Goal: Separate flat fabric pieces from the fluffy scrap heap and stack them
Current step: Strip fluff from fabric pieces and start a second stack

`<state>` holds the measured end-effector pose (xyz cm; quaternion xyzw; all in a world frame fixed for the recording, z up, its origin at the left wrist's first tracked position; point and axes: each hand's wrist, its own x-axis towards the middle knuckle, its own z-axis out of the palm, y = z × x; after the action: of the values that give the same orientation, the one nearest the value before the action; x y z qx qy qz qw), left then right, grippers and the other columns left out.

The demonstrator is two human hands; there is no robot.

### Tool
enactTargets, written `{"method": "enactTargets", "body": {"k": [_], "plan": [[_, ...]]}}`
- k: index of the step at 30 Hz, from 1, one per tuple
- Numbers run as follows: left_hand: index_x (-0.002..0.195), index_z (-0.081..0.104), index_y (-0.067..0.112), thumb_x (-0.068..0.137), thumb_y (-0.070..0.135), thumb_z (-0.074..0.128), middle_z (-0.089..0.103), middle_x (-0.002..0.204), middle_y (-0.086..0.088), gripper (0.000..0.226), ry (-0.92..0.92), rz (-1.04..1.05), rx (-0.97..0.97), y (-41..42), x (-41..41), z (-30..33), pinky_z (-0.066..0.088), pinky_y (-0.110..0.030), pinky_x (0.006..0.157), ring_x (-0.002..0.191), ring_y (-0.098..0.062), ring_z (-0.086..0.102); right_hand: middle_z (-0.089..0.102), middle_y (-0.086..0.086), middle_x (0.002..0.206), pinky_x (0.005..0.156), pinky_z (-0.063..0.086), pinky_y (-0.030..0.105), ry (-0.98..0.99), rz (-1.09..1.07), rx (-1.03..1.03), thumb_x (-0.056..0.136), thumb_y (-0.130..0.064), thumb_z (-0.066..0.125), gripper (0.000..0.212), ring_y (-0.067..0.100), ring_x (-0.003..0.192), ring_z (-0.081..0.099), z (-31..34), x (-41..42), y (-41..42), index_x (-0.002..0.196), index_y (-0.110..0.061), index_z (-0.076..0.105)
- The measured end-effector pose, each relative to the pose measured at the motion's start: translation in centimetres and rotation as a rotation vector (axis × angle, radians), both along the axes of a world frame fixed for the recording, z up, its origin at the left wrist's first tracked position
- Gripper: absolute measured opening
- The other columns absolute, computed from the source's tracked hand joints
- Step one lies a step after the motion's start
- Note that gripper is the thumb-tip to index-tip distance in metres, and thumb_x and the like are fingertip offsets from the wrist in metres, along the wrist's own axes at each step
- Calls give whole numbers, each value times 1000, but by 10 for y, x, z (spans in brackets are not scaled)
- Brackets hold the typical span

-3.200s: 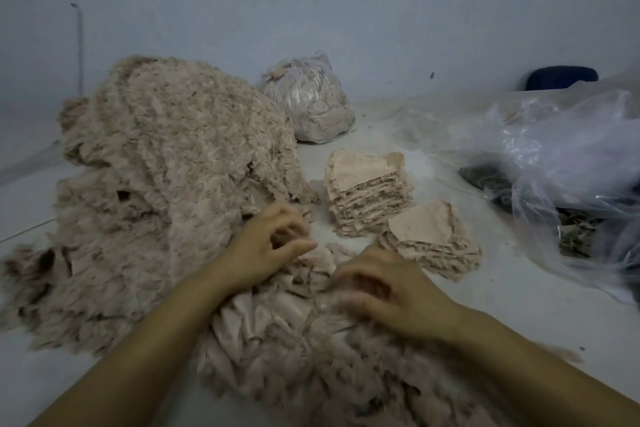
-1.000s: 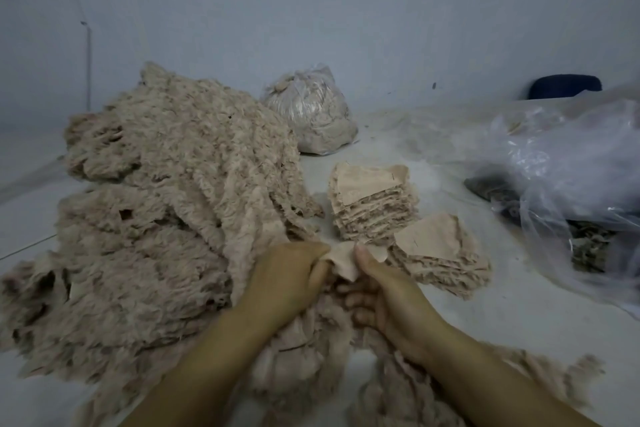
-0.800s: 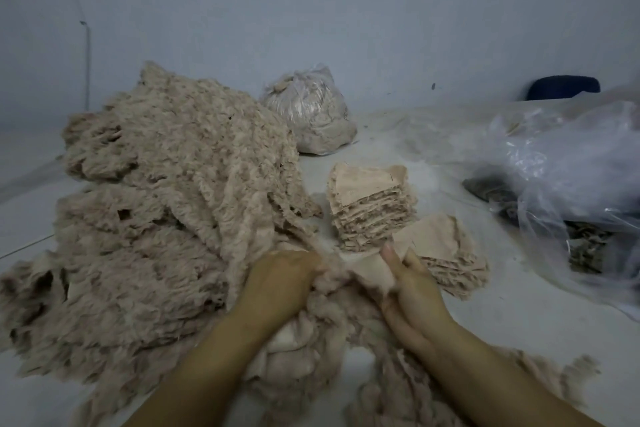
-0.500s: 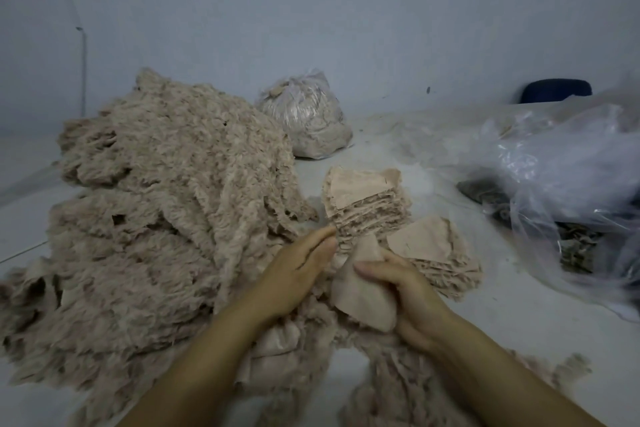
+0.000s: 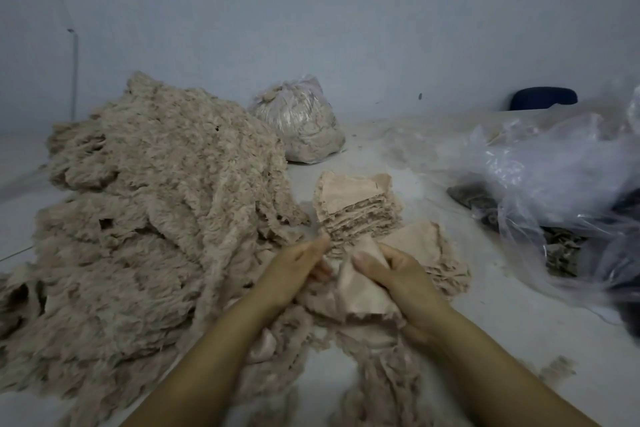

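Note:
A big beige fluffy scrap heap fills the left and runs under my arms. Two stacks of flat pink-beige fabric pieces stand beyond my hands: a taller stack behind and a lower stack to its right. My right hand grips a flat fabric piece with the thumb on top, just in front of the stacks. My left hand touches the same piece's left edge, fingers extended and partly hidden behind it.
A tied clear bag of scraps sits by the back wall. Crumpled clear plastic sheeting with dark scraps under it covers the right side. A dark blue object shows at the far right. Loose fluff lies near me.
My hands dug into the heap, then pulled out one flat piece. My right hand now holds it lower and closer to me, while my left hand has moved against its edge.

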<state>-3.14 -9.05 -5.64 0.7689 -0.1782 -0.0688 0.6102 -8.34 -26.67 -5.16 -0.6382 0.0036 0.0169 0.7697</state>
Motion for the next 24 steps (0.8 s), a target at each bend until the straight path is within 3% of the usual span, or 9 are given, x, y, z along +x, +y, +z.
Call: {"method": "enactTargets", "body": {"k": [2, 5, 9, 13, 15, 18, 22, 24], "plan": [[89, 74, 29, 86, 56, 54, 74, 92, 5, 33, 77, -171, -73, -15, -7, 3, 51, -17, 73, 89, -12, 69, 69, 11, 85, 68, 53, 35, -34, -3, 17, 72, -30, 74, 35, 23, 76, 65, -1, -1, 8, 95, -6, 64], [72, 71, 21, 74, 45, 65, 72, 76, 1, 25, 133, -35, -219, -24, -9, 4, 50, -21, 58, 68, -10, 66, 65, 4, 74, 58, 49, 24, -123, -176, -71, 83, -22, 70, 20, 13, 66, 61, 4, -1, 3, 89, -4, 63], [64, 59, 17, 72, 41, 67, 61, 58, 0, 27, 155, 65, -323, -19, -5, 0, 43, -20, 48, 51, -10, 55, 57, -14, 50, 44, 38, 9, -167, -301, -179, 85, -17, 69, 20, -4, 44, 50, 2, 1, -9, 70, -9, 59], [51, 58, 24, 83, 32, 63, 54, 49, 9, 34, 87, 55, -288, -20, -5, -1, 37, -13, 44, 43, -2, 46, 61, -9, 58, 52, 43, 16, -196, -409, -201, 82, -15, 72, 15, 2, 53, 53, 2, 10, -16, 69, -11, 68], [55, 58, 23, 89, 24, 60, 51, 46, 10, 35, 74, 59, -287, -22, -2, 0, 34, -13, 40, 39, -1, 43, 67, -10, 60, 56, 48, 19, -206, -457, -211, 81, -16, 74, 14, 3, 57, 59, 7, 16, -19, 67, -20, 71], [72, 49, 14, 96, 24, 52, 32, 40, 12, 26, 129, 174, -318, -15, 13, 0, 20, -13, 34, 33, -4, 23, 69, -12, 65, 62, 49, 22, -217, -577, -187, 80, -21, 75, 12, 3, 61, 60, 17, 29, -33, 69, -24, 72], [73, 51, 13, 99, 27, 44, 34, 47, 9, 30, -61, 248, -73, 0, 24, -2, 26, -23, 46, 44, -9, 29, 69, -8, 77, 65, 42, 25, -146, -605, -454, 85, -31, 68, 15, 11, 75, 60, 21, 48, -62, 73, -23, 69], [71, 55, 14, 93, 43, 46, 43, 56, 2, 37, -134, 164, 110, 1, 19, -2, 33, -27, 55, 51, -9, 41, 68, -3, 87, 70, 38, 27, -69, -583, -653, 88, -34, 64, 15, 16, 83, 59, 15, 53, -70, 78, -23, 67]]}}
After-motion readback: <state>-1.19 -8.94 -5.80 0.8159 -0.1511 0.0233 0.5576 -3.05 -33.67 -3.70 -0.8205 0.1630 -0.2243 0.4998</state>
